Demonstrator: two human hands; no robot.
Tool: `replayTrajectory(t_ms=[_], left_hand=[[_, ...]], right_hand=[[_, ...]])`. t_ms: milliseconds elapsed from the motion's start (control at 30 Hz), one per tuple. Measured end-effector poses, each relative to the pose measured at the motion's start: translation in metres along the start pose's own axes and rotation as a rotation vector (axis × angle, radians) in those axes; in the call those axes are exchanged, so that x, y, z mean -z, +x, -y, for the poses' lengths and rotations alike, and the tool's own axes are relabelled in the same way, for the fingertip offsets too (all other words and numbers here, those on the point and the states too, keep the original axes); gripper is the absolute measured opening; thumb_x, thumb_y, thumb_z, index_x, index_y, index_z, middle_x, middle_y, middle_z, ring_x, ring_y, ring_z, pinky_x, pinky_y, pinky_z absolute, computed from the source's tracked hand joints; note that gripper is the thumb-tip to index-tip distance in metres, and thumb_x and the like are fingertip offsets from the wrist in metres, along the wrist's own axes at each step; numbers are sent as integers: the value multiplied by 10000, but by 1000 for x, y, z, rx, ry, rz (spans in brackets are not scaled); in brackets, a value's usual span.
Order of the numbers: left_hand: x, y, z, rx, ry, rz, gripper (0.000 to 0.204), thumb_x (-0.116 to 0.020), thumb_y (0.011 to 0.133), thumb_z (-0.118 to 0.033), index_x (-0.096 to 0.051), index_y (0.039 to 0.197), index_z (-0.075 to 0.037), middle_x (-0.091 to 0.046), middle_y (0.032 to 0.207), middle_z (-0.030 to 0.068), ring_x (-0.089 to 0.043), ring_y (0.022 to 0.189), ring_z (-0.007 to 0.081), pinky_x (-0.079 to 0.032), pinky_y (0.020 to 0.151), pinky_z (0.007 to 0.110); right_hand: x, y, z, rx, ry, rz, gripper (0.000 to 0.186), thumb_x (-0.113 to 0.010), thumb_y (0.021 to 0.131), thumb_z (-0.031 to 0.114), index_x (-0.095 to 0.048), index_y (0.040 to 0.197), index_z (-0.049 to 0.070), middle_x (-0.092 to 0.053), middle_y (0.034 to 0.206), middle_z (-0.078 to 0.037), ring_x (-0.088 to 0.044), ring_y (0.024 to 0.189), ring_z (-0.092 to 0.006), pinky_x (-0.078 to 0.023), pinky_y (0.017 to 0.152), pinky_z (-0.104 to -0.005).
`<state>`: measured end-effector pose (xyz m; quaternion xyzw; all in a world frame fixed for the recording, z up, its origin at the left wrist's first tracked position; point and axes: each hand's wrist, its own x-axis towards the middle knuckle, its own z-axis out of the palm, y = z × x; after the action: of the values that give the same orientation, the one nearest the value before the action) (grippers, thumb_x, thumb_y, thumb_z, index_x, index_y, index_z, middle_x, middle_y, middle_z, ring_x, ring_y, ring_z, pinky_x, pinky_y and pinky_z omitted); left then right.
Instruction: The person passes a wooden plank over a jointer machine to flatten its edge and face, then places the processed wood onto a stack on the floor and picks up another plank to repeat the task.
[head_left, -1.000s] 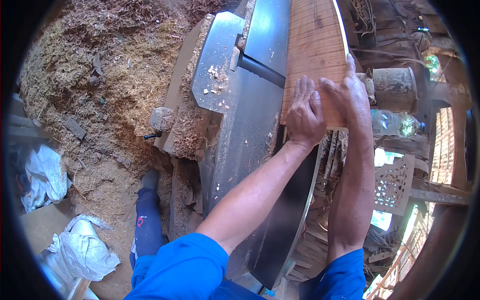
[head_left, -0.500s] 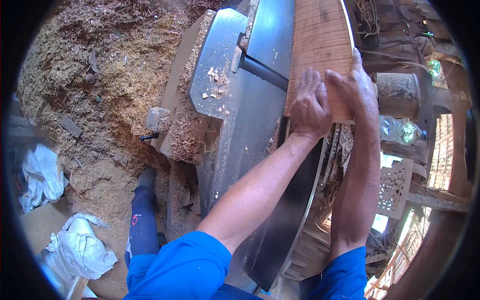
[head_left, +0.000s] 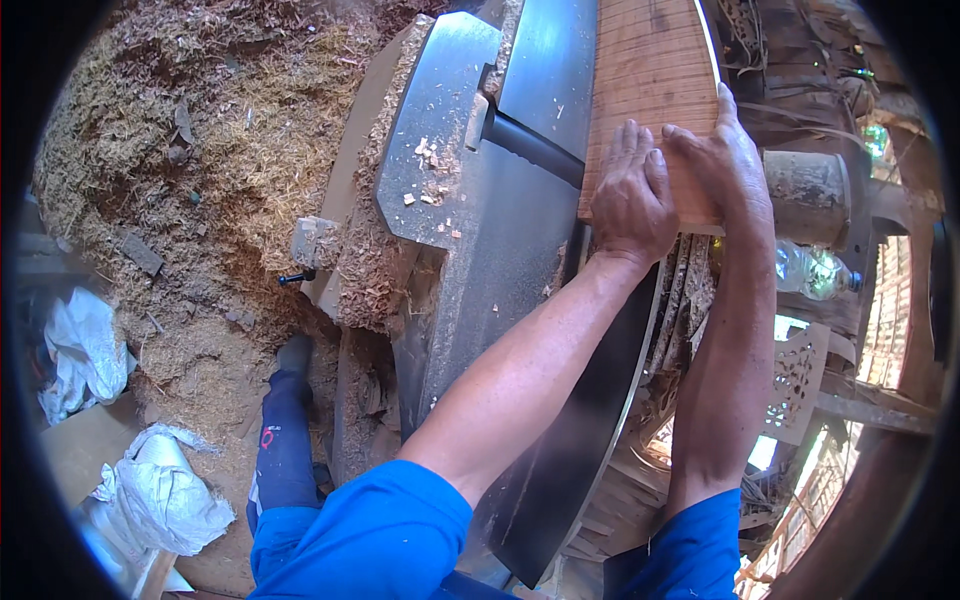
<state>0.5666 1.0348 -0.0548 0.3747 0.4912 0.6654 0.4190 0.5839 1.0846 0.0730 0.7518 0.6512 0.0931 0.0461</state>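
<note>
Since upper-right board likely needed steadying, left hand lay flat on it, right hand spread at edge, grip unclear.

Cluttered interior, shavings underfoot, daylight at the right.

At left we record a broad heap of tan and reddish shavings, sloping to a dusty brown floor; a dark flat offcut among the litter; a crumpled white sack and, nearer the lower edge, a second white sack, with a flat brown sheet between. At right we list a worn cylinder, a clear plastic bottle just beside it, a pale pierced panel, and a sunlit slatted wall.
</note>
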Motion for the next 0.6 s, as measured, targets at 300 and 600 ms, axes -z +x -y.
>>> replayTrajectory(t_ms=[300,600], left_hand=[[-6,11,3,10,-4,-10,533,-300,1045,-271,-546,1298,128,-492,1398,312,-430,1357,433,-305,1171,435],[-12,24,6,-8,-8,-6,535,-293,1039,-265,-538,1305,129,-489,1398,320,-426,1358,442,-304,1172,436]], right_hand=[[-5,21,-11,114,67,11,904,-739,810,395,-319,1446,-90,-670,1059,-322,-678,1010,-415,-538,876,-442],[-7,35,-9,88,115,-29,872,-746,791,359,-342,1450,-44,-677,1053,-314,-702,956,-391,-544,853,-446]])
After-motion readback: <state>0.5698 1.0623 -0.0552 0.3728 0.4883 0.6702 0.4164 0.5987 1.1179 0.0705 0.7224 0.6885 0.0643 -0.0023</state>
